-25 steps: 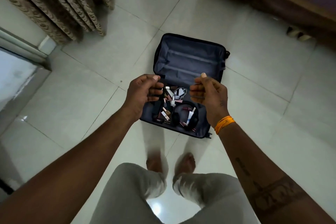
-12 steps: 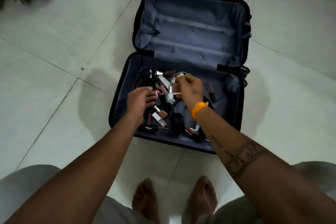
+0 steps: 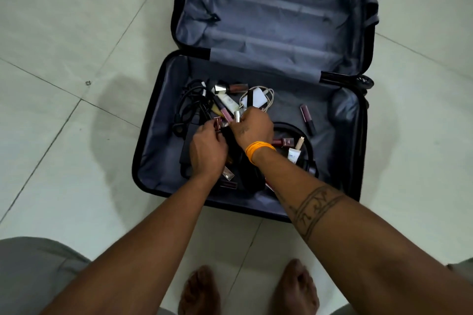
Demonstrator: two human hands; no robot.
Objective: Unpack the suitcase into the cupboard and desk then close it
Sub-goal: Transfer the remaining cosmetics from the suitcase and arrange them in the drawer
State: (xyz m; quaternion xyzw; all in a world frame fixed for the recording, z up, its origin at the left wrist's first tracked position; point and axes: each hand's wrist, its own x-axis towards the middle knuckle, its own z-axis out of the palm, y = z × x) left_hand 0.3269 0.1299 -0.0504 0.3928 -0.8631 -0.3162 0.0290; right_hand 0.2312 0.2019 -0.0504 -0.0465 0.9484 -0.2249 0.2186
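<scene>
Open suitcase (image 3: 158, 161) on the tiled floor (image 3: 64, 135), lid flat beyond the tray. Reading from the left, we see a tangle of black cables (image 3: 189, 105) in the tray's far-left corner. Our left hand (image 3: 207, 153) lies next, fingers curled down around a small maroon tube (image 3: 218, 123) at the edge of the pile. Just to its right, our right hand (image 3: 252, 128) pinches a silvery capped tube (image 3: 238, 116) at its fingertips; this tube stands nearly upright, its long axis running toward the lid. The white charger (image 3: 257, 98) with its looped cord lies just beyond those fingers. We judge the right hand nearer the remaining cosmetics. Further right, black headphones (image 3: 305, 146) ring a few small tubes, and a lone lip-gloss tube (image 3: 307, 119) lies apart, its long axis running from lid to near edge.
</scene>
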